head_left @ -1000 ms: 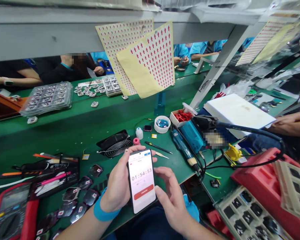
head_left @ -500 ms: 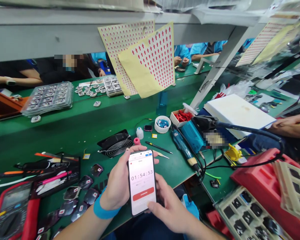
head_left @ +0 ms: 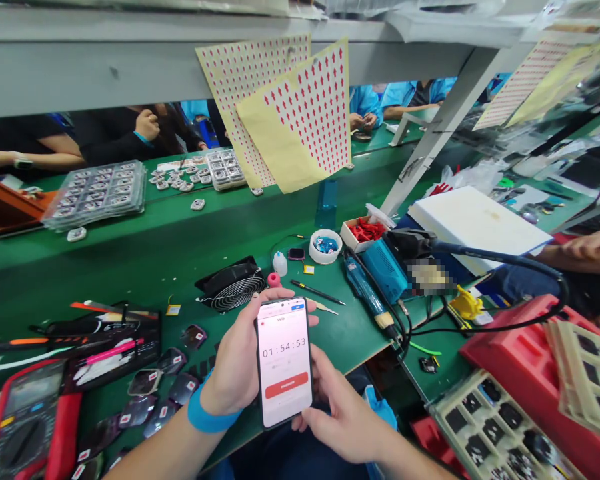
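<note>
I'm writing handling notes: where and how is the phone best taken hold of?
Likely by the long edges of the upper half of the phone, coming from the left with fingers behind, as the left hand does: it is a thin, flat slab with its screen facing up, so this grip leaves that uncovered.

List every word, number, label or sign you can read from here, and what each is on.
"01:54:53": screen of the phone.
"Vela" (small, probably): heading above those digits.
Rows of red arrows, no words: hanging sheets.
Too small or blurred to read: text on the red button, text on the blue tag, dial markings on the multimeter, marks on the small white labels at left.
</note>
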Motion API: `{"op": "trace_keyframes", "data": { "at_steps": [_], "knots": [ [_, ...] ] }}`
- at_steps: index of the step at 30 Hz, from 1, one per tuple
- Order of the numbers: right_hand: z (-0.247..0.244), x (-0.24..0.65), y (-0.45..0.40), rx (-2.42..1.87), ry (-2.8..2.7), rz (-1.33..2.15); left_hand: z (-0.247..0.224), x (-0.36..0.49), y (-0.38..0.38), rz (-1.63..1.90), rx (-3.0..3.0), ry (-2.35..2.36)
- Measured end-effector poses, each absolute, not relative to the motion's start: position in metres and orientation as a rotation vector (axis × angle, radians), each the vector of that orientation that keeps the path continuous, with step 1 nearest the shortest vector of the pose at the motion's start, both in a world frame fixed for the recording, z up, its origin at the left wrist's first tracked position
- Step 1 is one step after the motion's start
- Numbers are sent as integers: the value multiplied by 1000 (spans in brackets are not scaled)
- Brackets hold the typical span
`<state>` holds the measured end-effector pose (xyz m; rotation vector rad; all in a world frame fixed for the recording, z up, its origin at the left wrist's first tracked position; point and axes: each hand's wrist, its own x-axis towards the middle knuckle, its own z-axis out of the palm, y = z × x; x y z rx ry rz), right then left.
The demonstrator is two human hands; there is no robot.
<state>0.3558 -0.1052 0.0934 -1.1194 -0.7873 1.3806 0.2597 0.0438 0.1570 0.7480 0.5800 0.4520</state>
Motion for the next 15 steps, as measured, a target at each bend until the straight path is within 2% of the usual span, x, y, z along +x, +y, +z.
{"op": "trace_keyframes", "data": {
  "at_steps": [15],
  "knots": [
    [96, 357, -101, -1099, -825, 1359, 163, 261, 44, 445, 770, 641]
  ]
}}
